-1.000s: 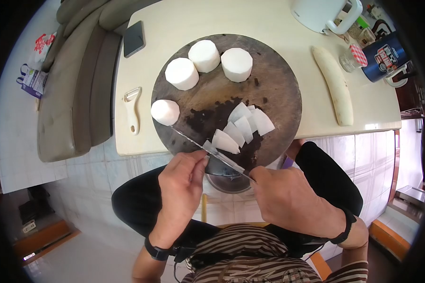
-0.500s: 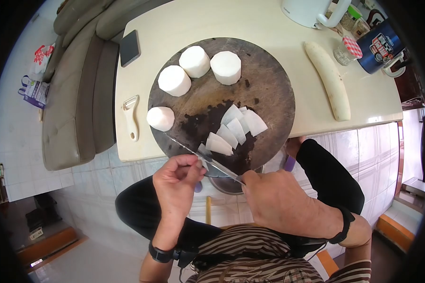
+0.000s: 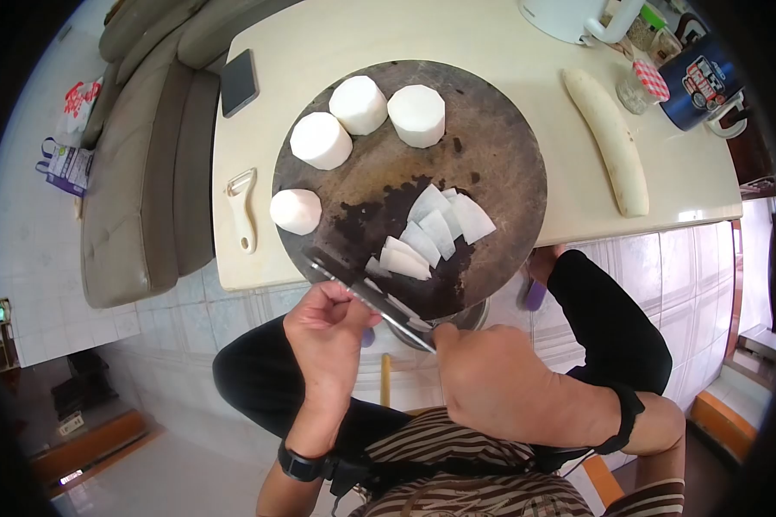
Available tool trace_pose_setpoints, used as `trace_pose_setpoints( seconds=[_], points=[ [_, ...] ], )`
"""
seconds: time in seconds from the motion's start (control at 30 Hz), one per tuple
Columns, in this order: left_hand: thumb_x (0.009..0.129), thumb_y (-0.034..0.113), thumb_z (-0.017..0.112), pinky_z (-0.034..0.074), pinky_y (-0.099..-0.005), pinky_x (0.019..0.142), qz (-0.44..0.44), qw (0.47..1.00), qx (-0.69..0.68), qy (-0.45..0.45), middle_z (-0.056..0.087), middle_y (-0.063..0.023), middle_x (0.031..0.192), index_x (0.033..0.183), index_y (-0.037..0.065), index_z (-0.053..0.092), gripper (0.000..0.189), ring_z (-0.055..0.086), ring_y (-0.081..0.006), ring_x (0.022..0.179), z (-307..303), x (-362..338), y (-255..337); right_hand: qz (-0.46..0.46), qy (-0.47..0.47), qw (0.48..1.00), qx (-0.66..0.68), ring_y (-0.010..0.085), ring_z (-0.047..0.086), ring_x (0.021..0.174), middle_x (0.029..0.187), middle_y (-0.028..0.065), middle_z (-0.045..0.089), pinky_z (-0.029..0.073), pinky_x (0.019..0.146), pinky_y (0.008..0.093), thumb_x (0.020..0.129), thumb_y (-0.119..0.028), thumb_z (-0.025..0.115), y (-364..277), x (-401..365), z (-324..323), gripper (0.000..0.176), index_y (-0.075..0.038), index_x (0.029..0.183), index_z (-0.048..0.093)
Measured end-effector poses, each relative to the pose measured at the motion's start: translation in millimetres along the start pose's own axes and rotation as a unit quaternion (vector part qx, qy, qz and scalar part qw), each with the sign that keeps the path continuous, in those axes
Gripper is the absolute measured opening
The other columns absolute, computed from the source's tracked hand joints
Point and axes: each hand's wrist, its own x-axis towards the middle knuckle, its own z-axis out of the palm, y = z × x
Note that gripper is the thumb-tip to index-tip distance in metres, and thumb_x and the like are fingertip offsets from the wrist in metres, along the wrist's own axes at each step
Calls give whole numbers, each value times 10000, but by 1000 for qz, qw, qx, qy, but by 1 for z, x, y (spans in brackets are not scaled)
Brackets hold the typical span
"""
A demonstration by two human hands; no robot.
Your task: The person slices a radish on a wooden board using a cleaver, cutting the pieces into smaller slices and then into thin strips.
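My right hand (image 3: pixel 496 370) grips the handle of a kitchen knife (image 3: pixel 366 297), whose blade slants up to the left over the near edge of a round dark cutting board (image 3: pixel 483 155). Beside the blade is my left hand (image 3: pixel 323 332), its fingers curled in a pinch; what lies between them is hidden. Several thin white radish slices (image 3: pixel 435 231) overlap on the board just beyond the knife. Three thick peeled radish chunks (image 3: pixel 321 140) stand at the board's far side, and a rounded end piece (image 3: pixel 296 212) sits at its left edge.
A peeler (image 3: pixel 242 211) and a phone (image 3: pixel 240 84) lie left on the table. To the right are a long whole radish (image 3: pixel 608 142), a jar with a checked lid (image 3: pixel 642 88), a blue canister (image 3: pixel 701 82) and a white kettle (image 3: pixel 569 19). A grey sofa (image 3: pixel 151 185) stands at left.
The knife has tilted, showing more of its blade face, and my right hand has shifted slightly left. My left hand stays near the blade. The view has shifted a little.
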Motion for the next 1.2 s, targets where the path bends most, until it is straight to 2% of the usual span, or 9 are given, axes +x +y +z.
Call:
trace_pose_setpoints(
  seconds=[0.1, 0.23, 0.3, 0.33, 0.5, 0.53, 0.63, 1.13, 1.2],
  points=[
    [799, -137, 581, 463, -207, 550, 13, 1000, 3, -8, 683, -71, 737, 857, -34, 621, 125, 630, -86, 633, -2, 1, 0, -45, 25, 999, 6, 381, 624, 541, 602, 195, 577, 496, 517, 446, 675, -21, 627, 0, 8, 7, 212, 85, 819, 513],
    [786, -145, 579, 446, -208, 543, 30, 1000, 7, -6, 676, -58, 725, 838, -29, 622, 134, 593, -67, 604, 2, -1, 2, -73, 38, 997, 16, 395, 638, 565, 641, 212, 595, 511, 525, 447, 666, -20, 637, -7, 26, 6, 204, 96, 800, 536],
    [777, -147, 569, 444, -204, 552, 48, 998, -15, 37, 677, -65, 745, 836, -31, 624, 142, 599, -66, 630, 6, -2, 1, -66, 40, 996, -46, 362, 678, 626, 708, 222, 620, 541, 545, 420, 682, -7, 656, -12, 28, 8, 66, 41, 725, 667],
    [777, -147, 569, 444, -204, 552, 51, 998, -14, 38, 677, -65, 745, 836, -31, 624, 142, 599, -66, 630, 3, -3, -3, -69, 42, 996, -46, 362, 678, 626, 708, 222, 620, 541, 545, 420, 682, -7, 656, -10, 26, 6, 66, 41, 725, 667],
    [866, -90, 601, 555, -233, 652, -6, 999, -40, 12, 677, -90, 836, 893, -44, 618, 56, 678, -140, 733, 1, -4, -3, -11, 1, 1000, -18, 380, 671, 631, 701, 207, 634, 536, 565, 441, 690, -31, 659, 9, 6, -7, 142, 61, 780, 600],
    [889, -32, 633, 588, -228, 642, 7, 999, -34, 4, 673, -58, 830, 894, -2, 622, 32, 663, -112, 696, 1, -4, -4, -13, 0, 1000, -18, 380, 671, 631, 701, 207, 634, 536, 565, 441, 690, -31, 659, 10, 5, -7, 142, 61, 780, 600],
    [877, -33, 642, 586, -228, 637, -10, 999, -32, 8, 676, -61, 830, 876, 9, 613, 51, 669, -113, 709, 3, -4, -1, -30, 27, 999, -24, 394, 663, 627, 691, 224, 632, 532, 572, 453, 681, -40, 666, 13, 3, -11, 186, 69, 789, 562],
    [880, -62, 607, 579, -259, 653, -8, 1000, -24, -3, 680, -112, 806, 909, -54, 617, 32, 691, -159, 712, 1, -2, 2, -45, 10, 999, 24, 437, 626, 607, 639, 262, 595, 506, 571, 480, 690, -49, 607, 17, 3, -7, 188, 73, 806, 525],
    [882, -41, 616, 588, -256, 654, -7, 1000, -15, -10, 674, -87, 807, 897, -24, 615, 23, 678, -139, 709, 0, -2, 1, -12, -23, 999, 38, 418, 658, 699, 738, 245, 636, 531, 629, 483, 670, -22, 660, 19, 7, -10, 157, 69, 783, 601]
  ],
)
